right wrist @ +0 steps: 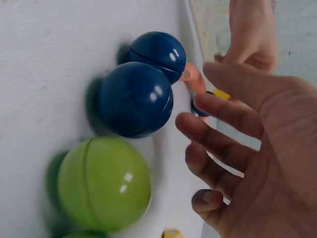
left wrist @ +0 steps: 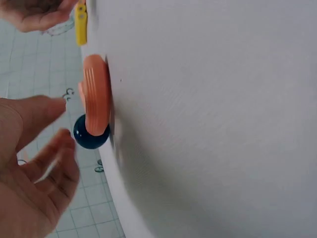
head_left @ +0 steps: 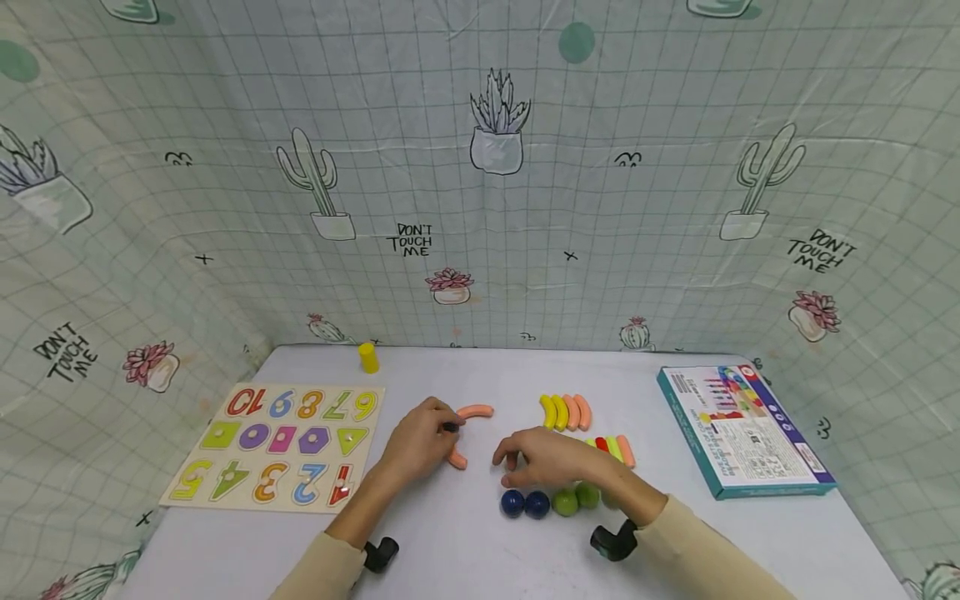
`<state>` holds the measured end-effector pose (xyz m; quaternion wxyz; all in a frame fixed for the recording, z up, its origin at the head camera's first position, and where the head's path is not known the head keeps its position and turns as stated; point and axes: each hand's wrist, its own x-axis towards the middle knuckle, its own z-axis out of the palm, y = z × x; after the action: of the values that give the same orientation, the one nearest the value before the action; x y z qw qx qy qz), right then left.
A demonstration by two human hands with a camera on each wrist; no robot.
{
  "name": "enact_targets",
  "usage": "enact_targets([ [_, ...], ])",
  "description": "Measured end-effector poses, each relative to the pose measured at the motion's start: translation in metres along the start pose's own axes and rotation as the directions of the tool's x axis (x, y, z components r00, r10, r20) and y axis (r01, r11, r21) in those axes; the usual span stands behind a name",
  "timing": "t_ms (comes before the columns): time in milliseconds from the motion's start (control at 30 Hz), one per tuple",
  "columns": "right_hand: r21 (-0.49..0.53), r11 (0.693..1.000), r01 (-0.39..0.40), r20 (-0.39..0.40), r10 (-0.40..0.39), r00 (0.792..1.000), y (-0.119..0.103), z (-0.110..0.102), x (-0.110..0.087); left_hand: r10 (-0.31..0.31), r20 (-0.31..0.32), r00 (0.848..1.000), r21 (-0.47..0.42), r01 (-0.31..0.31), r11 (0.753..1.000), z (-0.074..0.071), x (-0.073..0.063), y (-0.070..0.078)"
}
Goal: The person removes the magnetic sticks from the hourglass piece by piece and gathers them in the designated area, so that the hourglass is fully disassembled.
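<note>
In the head view my left hand (head_left: pixel 424 437) is over a dark blue ball (head_left: pixel 450 427) lying between two curved orange pieces (head_left: pixel 476 411). The left wrist view shows its thumb and fingers apart, fingertips right by the blue ball (left wrist: pixel 85 136), which an orange piece (left wrist: pixel 97 96) partly covers. My right hand (head_left: pixel 543 457) hovers with loosely bent fingers and nothing in them. Below it lie two blue balls (head_left: pixel 513 503) and green balls (head_left: pixel 566 502). In the right wrist view its fingers are spread beside the blue balls (right wrist: pixel 136 99) and a green ball (right wrist: pixel 105 184).
At left lies a number and shape puzzle board (head_left: pixel 288 450), with a yellow cylinder (head_left: pixel 368 357) behind it. Two yellow curved pieces (head_left: pixel 554 412) and two orange ones (head_left: pixel 577 412) form a row. Coloured strips (head_left: pixel 615 448) lie partly behind the right arm. A flat box (head_left: pixel 746 429) lies at right.
</note>
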<state>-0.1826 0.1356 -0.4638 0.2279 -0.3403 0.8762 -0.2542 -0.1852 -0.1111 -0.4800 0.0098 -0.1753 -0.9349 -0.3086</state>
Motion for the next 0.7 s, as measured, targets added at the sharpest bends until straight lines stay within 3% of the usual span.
enact_targets([
  [100,-0.030,1.000,0.007,-0.048,-0.009,0.999,-0.002,-0.001,0.010,-0.057,-0.008,0.998,0.046,0.057,0.997,-0.001,0.003,0.001],
  [200,-0.066,0.998,0.010,-0.073,-0.015,0.997,-0.006,0.000,0.021,-0.061,0.020,0.998,0.060,0.060,0.996,0.002,0.004,0.002],
  [433,-0.190,0.981,-0.036,-0.131,0.011,0.991,-0.011,0.007,0.040,-0.010,0.052,0.999,0.063,0.007,0.998,0.008,0.006,0.008],
  [700,-0.256,0.966,-0.028,-0.160,-0.014,0.987,-0.008,0.012,0.042,0.015,0.104,0.994,0.056,-0.021,0.998,0.008,0.003,0.011],
])
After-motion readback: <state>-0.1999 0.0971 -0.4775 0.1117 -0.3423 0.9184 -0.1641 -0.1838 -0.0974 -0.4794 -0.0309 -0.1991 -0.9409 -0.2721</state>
